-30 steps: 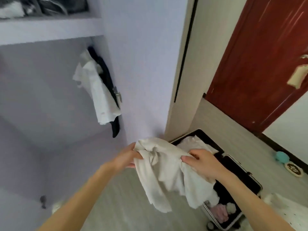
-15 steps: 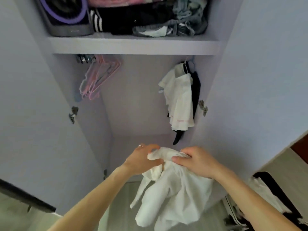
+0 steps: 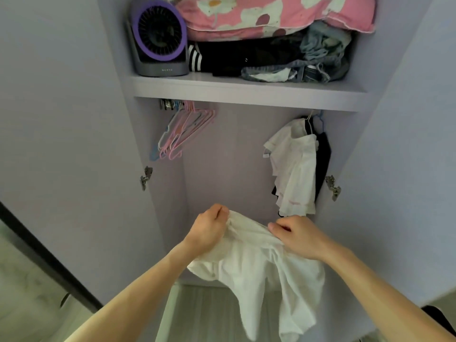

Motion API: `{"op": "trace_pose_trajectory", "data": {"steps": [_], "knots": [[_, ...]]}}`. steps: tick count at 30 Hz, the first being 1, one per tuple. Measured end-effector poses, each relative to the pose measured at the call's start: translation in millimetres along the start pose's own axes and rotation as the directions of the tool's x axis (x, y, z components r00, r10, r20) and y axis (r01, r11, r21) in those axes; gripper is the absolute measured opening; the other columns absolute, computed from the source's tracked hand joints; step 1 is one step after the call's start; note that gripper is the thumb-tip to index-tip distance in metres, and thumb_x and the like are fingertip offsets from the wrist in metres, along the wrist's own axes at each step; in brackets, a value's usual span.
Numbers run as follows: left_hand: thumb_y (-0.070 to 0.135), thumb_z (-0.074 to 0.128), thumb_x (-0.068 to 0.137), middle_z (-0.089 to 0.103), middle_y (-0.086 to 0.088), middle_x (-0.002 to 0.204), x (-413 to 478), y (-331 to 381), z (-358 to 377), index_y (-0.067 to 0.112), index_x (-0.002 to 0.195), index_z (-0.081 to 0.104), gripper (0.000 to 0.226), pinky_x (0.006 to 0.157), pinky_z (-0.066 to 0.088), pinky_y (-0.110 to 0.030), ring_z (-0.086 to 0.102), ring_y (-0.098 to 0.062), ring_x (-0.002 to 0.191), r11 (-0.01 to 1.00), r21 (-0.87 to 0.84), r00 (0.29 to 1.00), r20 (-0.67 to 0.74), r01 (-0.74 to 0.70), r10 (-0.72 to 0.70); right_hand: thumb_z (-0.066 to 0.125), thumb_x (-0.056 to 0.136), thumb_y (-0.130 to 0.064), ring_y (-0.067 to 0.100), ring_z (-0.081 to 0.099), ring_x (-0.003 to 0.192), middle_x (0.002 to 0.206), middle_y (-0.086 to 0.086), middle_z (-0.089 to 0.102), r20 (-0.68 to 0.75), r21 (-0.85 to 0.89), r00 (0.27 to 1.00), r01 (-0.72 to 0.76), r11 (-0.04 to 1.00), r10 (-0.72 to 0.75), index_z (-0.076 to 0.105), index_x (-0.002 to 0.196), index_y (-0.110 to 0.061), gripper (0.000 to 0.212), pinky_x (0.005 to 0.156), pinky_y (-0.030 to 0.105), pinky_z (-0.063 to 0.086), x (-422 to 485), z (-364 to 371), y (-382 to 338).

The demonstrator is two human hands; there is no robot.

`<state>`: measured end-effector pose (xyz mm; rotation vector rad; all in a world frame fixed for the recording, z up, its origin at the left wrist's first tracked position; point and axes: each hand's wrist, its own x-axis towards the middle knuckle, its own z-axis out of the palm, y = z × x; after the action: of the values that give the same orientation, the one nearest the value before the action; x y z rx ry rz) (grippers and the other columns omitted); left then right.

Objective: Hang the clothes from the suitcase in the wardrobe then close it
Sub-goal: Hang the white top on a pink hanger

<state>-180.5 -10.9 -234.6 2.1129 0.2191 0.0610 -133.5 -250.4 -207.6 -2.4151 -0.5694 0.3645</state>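
Item: white shirt (image 3: 259,265), held up before open wardrobe (image 3: 222,169). L hand (image 3: 209,229) & R hand (image 3: 297,236) both pinch its top edge, prob. collar. Empty hangers (image 3: 183,134) upper left. Risk: one-handed reach, shirt slips to floor.
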Motion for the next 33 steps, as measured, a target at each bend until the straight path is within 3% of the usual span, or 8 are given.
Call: {"op": "trace_pose_trajectory", "data": {"steps": [5, 11, 15, 18, 21, 23, 27, 33], "knots": [[0.083, 0.056, 0.075, 0.063, 0.006, 0.070, 1.3, 4.2, -16.6, 0.032, 0.084, 0.047, 0.052, 0.065, 0.051, -0.034, 0.058, -0.012, 0.064, 0.878, 0.448, 0.976, 0.203, -0.166, 0.081, 0.077, 0.071, -0.061, 0.001, 0.050, 0.054, 0.059, -0.014, 0.057, 0.030, -0.160, 0.997, -0.061, 0.985, 0.067, 0.062, 0.071, -0.029, 0.036, 0.051, 0.017, 0.037, -5.9, -8.4, 9.9], [0.057, 0.069, 0.083, 0.064, -0.003, 0.080, 5.0, 4.1, -15.6, 0.019, 0.080, 0.060, 0.039, 0.068, 0.047, -0.032, 0.056, -0.012, 0.070, 0.939, 0.289, 0.930, 0.360, -0.189, 0.077, 0.050, 0.080, 0.001, 0.014, 0.055, 0.084, 0.094, -0.006, 0.056, 0.018, -0.456, 0.993, -0.099, 0.884, 0.120, 0.056, 0.094, -0.029, 0.034, 0.062, 0.026, 0.044, -10.5, -4.9, 30.2], [0.039, 0.056, 0.094, 0.065, 0.005, 0.077, 6.9, 3.5, -20.3, 0.024, 0.078, 0.064, 0.023, 0.075, 0.051, -0.032, 0.061, -0.015, 0.077, 0.972, 0.178, 0.963, 0.247, -0.153, 0.107, 0.054, 0.084, -0.009, 0.022, 0.059, 0.096, 0.105, 0.000, 0.062, -0.074, -0.548, 0.969, -0.236, 0.803, 0.235, 0.058, 0.104, -0.025, 0.027, 0.074, 0.031, 0.048, -14.0, -6.4, 48.5], [0.048, 0.046, 0.096, 0.069, 0.008, 0.083, 8.8, 4.9, -23.3, 0.028, 0.091, 0.066, 0.029, 0.081, 0.054, -0.041, 0.064, -0.016, 0.084, 0.928, 0.299, 0.971, 0.157, -0.221, 0.180, 0.056, 0.083, -0.015, 0.021, 0.062, 0.093, 0.103, 0.000, 0.067, 0.126, -0.541, 0.932, -0.222, 0.811, 0.340, 0.065, 0.106, -0.029, 0.028, 0.069, 0.027, 0.045, -17.8, 1.7, 50.4], [0.042, 0.048, 0.099, 0.067, 0.012, 0.082, 6.3, 20.2, -19.5, 0.031, 0.093, 0.065, 0.021, 0.078, 0.054, -0.040, 0.062, -0.012, 0.081, 0.883, 0.327, 0.939, 0.190, -0.337, 0.287, 0.069, 0.080, -0.034, 0.010, 0.060, 0.094, 0.104, -0.011, 0.063, 0.269, -0.338, 0.932, -0.146, 0.930, 0.244, 0.060, 0.104, -0.036, 0.027, 0.072, 0.022, 0.047, -20.6, 15.2, 32.1], [0.042, 0.049, 0.099, 0.065, 0.011, 0.084, 2.7, 35.7, -14.0, 0.032, 0.095, 0.065, 0.019, 0.078, 0.053, -0.038, 0.060, -0.013, 0.082, 0.819, 0.374, 0.898, 0.248, -0.436, 0.364, 0.072, 0.081, -0.050, -0.001, 0.059, 0.103, 0.116, -0.023, 0.059, 0.141, -0.040, 0.984, -0.108, 0.993, 0.113, 0.055, 0.122, -0.037, 0.046, 0.082, 0.017, 0.044, -18.2, 19.1, 11.5], [0.038, 0.043, 0.101, 0.062, 0.011, 0.098, 2.9, 57.5, -5.8, 0.028, 0.107, 0.063, 0.023, 0.079, 0.049, -0.037, 0.058, -0.015, 0.096, 0.673, 0.508, 0.843, 0.319, -0.537, 0.432, 0.062, 0.094, -0.033, -0.010, 0.062, 0.087, 0.092, -0.029, 0.067, -0.075, 0.198, 0.997, 0.016, 0.980, -0.001, 0.062, 0.102, -0.041, 0.011, 0.079, 0.018, 0.046, -7.6, 23.1, -22.7], [0.051, 0.063, 0.089, 0.055, 0.007, 0.123, 7.6, 37.9, -0.6, 0.027, 0.127, 0.056, 0.045, 0.086, 0.041, -0.033, 0.051, -0.020, 0.113, 0.733, 0.554, 0.847, -0.089, -0.396, 0.524, 0.051, 0.099, -0.028, 0.010, 0.064, 0.072, 0.081, -0.010, 0.067, -0.251, 0.189, 0.968, 0.064, 0.980, -0.015, 0.061, 0.089, -0.032, 0.014, 0.069, 0.031, 0.053, 0.1, 27.6, -35.2]]}}
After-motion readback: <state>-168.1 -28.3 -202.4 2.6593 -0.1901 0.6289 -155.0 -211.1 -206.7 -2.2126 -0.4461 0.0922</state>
